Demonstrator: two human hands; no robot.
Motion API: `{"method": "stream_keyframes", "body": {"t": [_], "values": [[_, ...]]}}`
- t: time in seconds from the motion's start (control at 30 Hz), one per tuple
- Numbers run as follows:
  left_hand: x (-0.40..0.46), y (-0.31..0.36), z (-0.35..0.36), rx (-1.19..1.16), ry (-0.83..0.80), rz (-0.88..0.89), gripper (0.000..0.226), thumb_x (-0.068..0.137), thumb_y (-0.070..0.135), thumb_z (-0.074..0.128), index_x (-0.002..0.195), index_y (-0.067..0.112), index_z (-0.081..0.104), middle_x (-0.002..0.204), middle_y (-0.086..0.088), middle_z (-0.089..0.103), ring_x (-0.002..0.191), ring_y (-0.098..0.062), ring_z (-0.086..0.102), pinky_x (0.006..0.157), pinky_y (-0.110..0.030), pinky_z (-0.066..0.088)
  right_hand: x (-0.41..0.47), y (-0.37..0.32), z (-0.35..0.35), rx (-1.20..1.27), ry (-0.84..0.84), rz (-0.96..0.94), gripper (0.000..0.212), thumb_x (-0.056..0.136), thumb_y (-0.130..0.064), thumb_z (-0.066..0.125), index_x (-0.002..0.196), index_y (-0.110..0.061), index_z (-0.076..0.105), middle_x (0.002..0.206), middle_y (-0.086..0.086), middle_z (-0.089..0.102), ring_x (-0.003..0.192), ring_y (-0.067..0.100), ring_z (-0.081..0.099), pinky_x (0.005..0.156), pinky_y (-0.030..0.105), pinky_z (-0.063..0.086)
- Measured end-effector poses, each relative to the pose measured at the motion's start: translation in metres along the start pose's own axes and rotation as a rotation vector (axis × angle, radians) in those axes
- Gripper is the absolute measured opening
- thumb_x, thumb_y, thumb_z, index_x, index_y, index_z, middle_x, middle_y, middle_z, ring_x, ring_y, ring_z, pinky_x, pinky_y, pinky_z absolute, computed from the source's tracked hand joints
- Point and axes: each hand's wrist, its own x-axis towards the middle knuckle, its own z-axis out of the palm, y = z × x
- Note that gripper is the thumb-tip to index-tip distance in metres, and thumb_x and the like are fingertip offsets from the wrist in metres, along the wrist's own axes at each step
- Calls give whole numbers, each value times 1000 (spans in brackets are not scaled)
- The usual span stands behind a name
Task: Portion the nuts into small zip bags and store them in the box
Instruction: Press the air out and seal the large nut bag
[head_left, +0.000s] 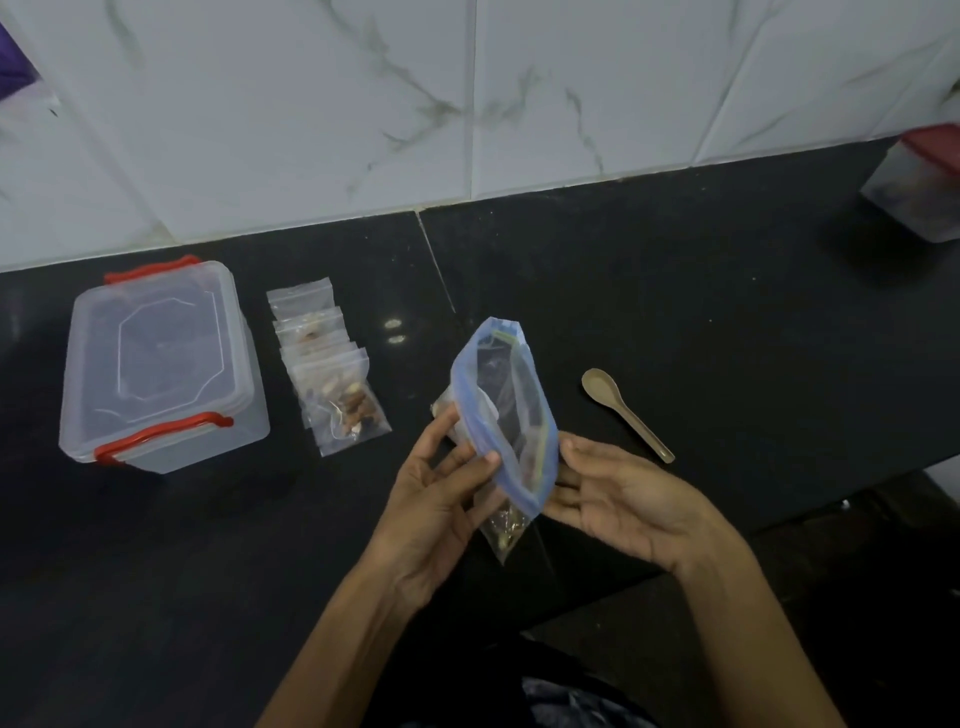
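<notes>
A large zip bag (506, 410) with a blue rim stands open above the black counter (675, 291), with nuts low inside. My left hand (441, 499) pinches its left rim between thumb and fingers. My right hand (618, 493) holds the bag's right side, palm up, thumb against the plastic. A small clear bag (504, 530) with nuts hangs below the large bag, between my hands. A row of small zip bags (332, 379) lies to the left, some with nuts in them. The clear box (156, 364) with red clips stands lidded at far left.
A light wooden spoon (623, 410) lies on the counter right of the bag. A clear container with a red lid (919, 182) stands at the far right by the marble-tiled wall (467, 104). The counter's front edge runs near my right forearm.
</notes>
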Motion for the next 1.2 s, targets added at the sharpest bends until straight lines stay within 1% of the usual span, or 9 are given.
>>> {"method": "stream_keyframes", "body": {"t": [0.13, 0.23, 0.33, 0.57, 0.77, 0.93, 1.03, 1.1, 1.2], "values": [[-6, 3, 9, 139, 132, 126, 50, 69, 2, 65, 116, 17, 58, 104, -12, 69, 89, -23, 70, 73, -38, 60, -4, 1, -3, 159, -73, -23, 66, 65, 5, 74, 125, -16, 57, 118, 22, 63, 100, 33, 66, 73, 41, 58], [-10, -3, 11, 526, 403, 358, 38, 79, -2, 64, 99, 30, 56, 96, -6, 63, 82, -20, 69, 61, -33, 59, -3, 3, 12, -222, 307, -188, 35, 75, 4, 66, 105, -11, 61, 96, 12, 68, 65, 12, 67, 52, 22, 53], [-11, -14, 18, 743, 495, 556, 43, 81, -2, 63, 93, 38, 53, 93, 3, 60, 79, -15, 66, 59, -33, 58, 2, 13, 26, -687, 617, -428, 18, 84, -2, 60, 89, -19, 56, 91, 3, 63, 60, 6, 62, 46, 15, 45], [-16, -9, 26, 404, 236, 279, 61, 70, -2, 73, 109, 39, 51, 106, 5, 60, 86, -6, 67, 70, -31, 58, -7, 4, 26, -444, 256, -273, 47, 76, 5, 67, 106, -27, 53, 104, 7, 65, 96, 22, 67, 82, 46, 56], [-15, -18, 39, 508, 450, 347, 47, 79, -1, 67, 110, 31, 50, 95, 4, 60, 73, -6, 66, 64, -26, 58, 3, 23, 37, -764, 611, -588, 21, 86, -2, 58, 91, -22, 52, 84, -5, 54, 73, 0, 58, 56, 14, 49], [-12, -8, 34, 471, 302, 241, 18, 86, 18, 61, 102, 23, 57, 94, -3, 65, 78, -12, 68, 62, -25, 56, -3, 5, 25, -525, 379, -231, 20, 82, -33, 66, 97, -20, 63, 99, 4, 68, 92, 17, 66, 77, 35, 55], [-9, 1, 32, 433, 310, 222, 10, 91, 9, 51, 96, 16, 57, 88, -7, 64, 67, -15, 64, 55, -26, 54, -3, -2, 16, -650, 539, -426, 3, 87, -16, 62, 88, -18, 59, 85, 3, 62, 76, 17, 62, 66, 28, 54], [-5, 3, 29, 594, 374, 331, 19, 90, 3, 51, 93, 21, 55, 86, -4, 61, 70, -18, 63, 62, -33, 56, 0, -1, 13, -939, 693, -646, 23, 88, 2, 52, 82, -20, 52, 79, -3, 49, 69, 9, 51, 61, 23, 46], [-2, 7, 29, 802, 281, 340, 27, 87, 6, 57, 97, 31, 53, 98, 4, 59, 85, -14, 64, 64, -27, 56, -1, -2, 18, -950, 567, -596, 26, 91, -4, 51, 90, -29, 44, 95, -8, 48, 80, 1, 51, 66, 15, 45]]}}
